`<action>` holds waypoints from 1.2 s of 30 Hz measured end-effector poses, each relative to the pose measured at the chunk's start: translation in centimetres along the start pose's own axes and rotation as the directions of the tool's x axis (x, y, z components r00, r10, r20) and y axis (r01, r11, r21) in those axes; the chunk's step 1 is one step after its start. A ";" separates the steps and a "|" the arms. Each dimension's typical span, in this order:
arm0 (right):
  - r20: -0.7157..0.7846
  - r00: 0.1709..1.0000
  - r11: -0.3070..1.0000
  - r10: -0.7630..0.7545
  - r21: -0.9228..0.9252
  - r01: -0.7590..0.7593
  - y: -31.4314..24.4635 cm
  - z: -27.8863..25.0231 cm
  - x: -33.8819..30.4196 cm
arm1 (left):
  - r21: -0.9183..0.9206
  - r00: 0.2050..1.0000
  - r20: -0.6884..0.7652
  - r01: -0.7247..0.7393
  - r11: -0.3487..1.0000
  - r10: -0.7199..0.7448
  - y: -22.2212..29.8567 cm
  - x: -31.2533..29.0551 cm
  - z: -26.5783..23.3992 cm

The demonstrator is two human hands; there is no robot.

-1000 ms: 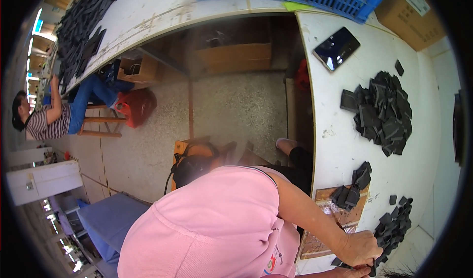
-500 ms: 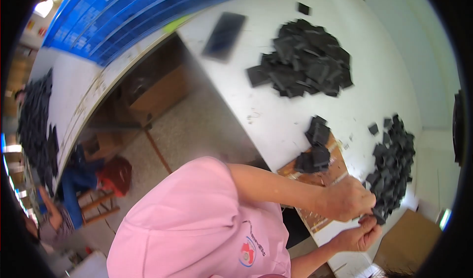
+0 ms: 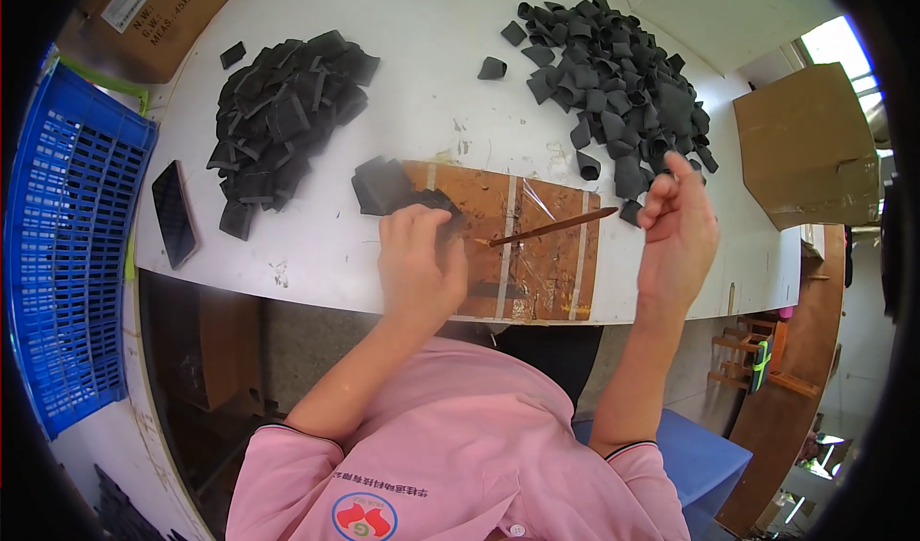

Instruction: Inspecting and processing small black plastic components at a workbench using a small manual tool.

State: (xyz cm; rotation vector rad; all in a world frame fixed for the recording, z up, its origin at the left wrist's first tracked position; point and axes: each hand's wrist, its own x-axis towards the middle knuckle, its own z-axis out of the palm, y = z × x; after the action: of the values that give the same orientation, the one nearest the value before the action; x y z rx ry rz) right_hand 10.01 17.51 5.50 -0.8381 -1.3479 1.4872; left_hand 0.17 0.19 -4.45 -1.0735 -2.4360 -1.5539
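My left hand (image 3: 422, 258) is at the left end of a brown taped board (image 3: 565, 268). Its fingers and thumb are closed around a dark fabric piece, part of which is hidden by the hand. Just beyond its fingertips lie a few black fabric pieces (image 3: 381, 186). My right hand (image 3: 678, 234) is raised over the right side of the table, index finger stretched out and the others loosely bent, with nothing visible in it. A pile of small black fabric loops (image 3: 623, 91) lies beyond it. Across the board rests a brown pointed stick (image 3: 556, 227).
Flat black pieces form another pile (image 3: 278, 110) on the white table (image 3: 431, 91)'s left side. A phone (image 3: 173, 215) lies near a blue plastic crate (image 3: 72, 253). Cardboard boxes stand at the far left (image 3: 153, 14) and right (image 3: 810, 143). A blue stool (image 3: 700, 455) is below.
The view has swung toward the table. My hands, earlier together by the loop pile, are now apart: the left at the board's pieces, the right raised near the loops.
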 end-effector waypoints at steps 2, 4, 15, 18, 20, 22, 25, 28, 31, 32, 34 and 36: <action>0.105 0.984 0.990 0.141 0.010 -0.143 2.7 -2.0 -2.5 | 0.205 0.999 0.028 -0.030 0.978 0.024 -0.1 0.0 0.4; 0.176 0.929 0.945 0.325 -0.104 -0.311 4.3 -2.9 -4.9 | 0.249 0.998 0.069 -0.020 0.968 0.003 -0.5 0.1 1.1; 0.425 0.753 0.863 0.502 -0.306 -0.403 6.6 -3.6 -7.6 | 0.625 0.957 0.252 -0.046 0.779 -0.145 -1.1 2.0 2.5; 0.471 0.725 0.859 0.503 -0.367 -0.357 6.6 -3.5 -7.8 | 0.628 0.957 0.256 -0.054 0.777 -0.140 -1.4 2.5 2.1; 0.486 0.712 0.852 0.506 -0.407 -0.328 6.8 -3.5 -7.9 | 0.615 0.955 0.258 -0.047 0.787 -0.145 -1.5 2.5 1.9; 0.559 0.689 0.876 0.462 -0.409 -0.256 7.2 -3.5 -8.2 | 0.574 0.965 0.235 -0.043 0.818 -0.114 -1.5 2.4 1.6; 0.578 0.662 0.865 0.478 -0.439 -0.242 7.3 -3.4 -8.3 | 0.665 0.946 0.296 -0.106 0.740 -0.131 -1.1 2.5 2.1; 0.600 0.663 0.867 0.448 -0.474 -0.156 7.4 -3.5 -8.5 | 0.660 0.955 0.275 -0.104 0.744 -0.110 -1.6 2.6 1.9; 0.631 0.643 0.862 0.435 -0.498 -0.094 7.1 -3.9 -8.4 | 0.491 0.978 0.143 -0.202 0.847 0.151 -1.6 1.9 0.4; 0.618 0.654 0.860 0.436 -0.499 -0.103 7.2 -4.0 -8.4 | 0.482 0.975 0.157 -0.215 0.849 0.158 -1.0 1.6 -0.1; 0.628 0.575 0.848 0.524 -0.447 -0.285 7.2 -4.1 -8.2 | 0.244 0.945 0.135 -0.324 0.914 0.298 1.0 1.0 -1.6; 0.635 0.554 0.838 0.538 -0.333 -0.432 6.8 -3.7 -8.0 | 0.151 0.891 0.211 -0.436 0.887 0.402 2.3 0.0 -2.4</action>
State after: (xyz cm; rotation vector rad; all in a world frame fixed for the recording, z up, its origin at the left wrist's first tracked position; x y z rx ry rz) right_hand 14.83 11.53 -2.52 -0.7861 -1.9016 2.3546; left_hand 0.73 -1.18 -1.48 -1.6199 -2.1856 -1.1024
